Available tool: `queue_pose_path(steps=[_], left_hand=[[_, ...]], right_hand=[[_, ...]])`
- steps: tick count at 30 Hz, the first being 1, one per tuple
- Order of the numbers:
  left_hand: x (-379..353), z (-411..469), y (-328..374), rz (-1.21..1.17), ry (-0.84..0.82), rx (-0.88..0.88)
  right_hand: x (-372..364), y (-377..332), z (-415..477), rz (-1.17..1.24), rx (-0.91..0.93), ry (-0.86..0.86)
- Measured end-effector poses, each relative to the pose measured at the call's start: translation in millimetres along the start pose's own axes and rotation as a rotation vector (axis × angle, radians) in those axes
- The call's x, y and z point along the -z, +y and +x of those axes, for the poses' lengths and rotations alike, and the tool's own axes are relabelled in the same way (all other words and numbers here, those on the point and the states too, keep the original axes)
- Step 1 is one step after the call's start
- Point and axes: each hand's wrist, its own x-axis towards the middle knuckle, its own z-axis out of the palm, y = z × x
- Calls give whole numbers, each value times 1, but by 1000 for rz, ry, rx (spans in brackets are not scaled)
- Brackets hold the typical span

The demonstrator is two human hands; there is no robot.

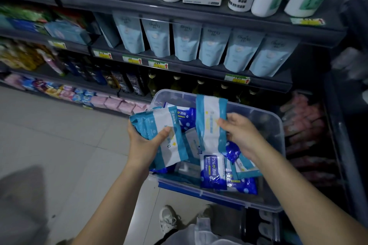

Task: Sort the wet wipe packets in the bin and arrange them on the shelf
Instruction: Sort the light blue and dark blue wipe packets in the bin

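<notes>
Over the left rim of the clear bin (267, 125), our left hand (145, 145) grips a stack of light-blue wipe packets (159, 123); our right hand (243, 135) pinches a single light-blue packet (211, 117) upright above dark-blue packets (213, 173).

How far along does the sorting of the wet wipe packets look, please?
Sorting is partly done: the left hand grips a stack of light blue-and-white plastic packets. In hand: the right hand pinches one more matching packet above the clear plastic bin. Left: dark blue alcohol-wipe packets lie in the bin, and the held ones are not yet on the grey shelf.
</notes>
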Motion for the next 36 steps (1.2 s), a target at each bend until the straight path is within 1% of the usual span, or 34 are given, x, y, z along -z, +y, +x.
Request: queue_pose_path(steps=[2,5,8,10,12,13,15,17,19,21,25,27,29,34,35,36], left_hand=[[-3,0,-1,-22,-1,15],[-10,0,1,-65,-58,34],[-12,1,7,-110,-128,48],[-7,3,9,-98,-131,26],[-1,5,11,-85,-86,10],[3,6,12,-86,-58,11],[13,9,13,-98,-15,39],[25,11,13,-101,20,55],[35,10,12,-91,51,52],[42,6,11,-92,64,49],[49,2,4,-114,91,68],[49,1,0,-107,98,79],[47,0,-2,-105,96,88],[41,-2,-3,-93,81,82],[41,-2,-3,-87,77,83],[40,-3,-3,-82,75,88]], right_hand=[[-15,-19,-3,8,73,-50],[-47,-23,-7,-189,115,-98],[-69,-15,-10,-361,180,-84],[-68,-10,-6,-328,170,-78],[-61,1,1,-315,125,-62],[-56,11,7,-391,110,-42],[-46,40,18,-640,47,-57],[-41,74,26,-869,-23,-160],[-41,103,30,-1079,-55,-273],[-46,118,31,-1217,-43,-332],[-58,127,32,-1457,47,-314],[-60,127,34,-1493,58,-277],[-59,125,35,-1449,41,-246],[-54,124,30,-1348,-11,-255],[-54,124,30,-1360,-10,-253],[-54,125,30,-1424,3,-265]])
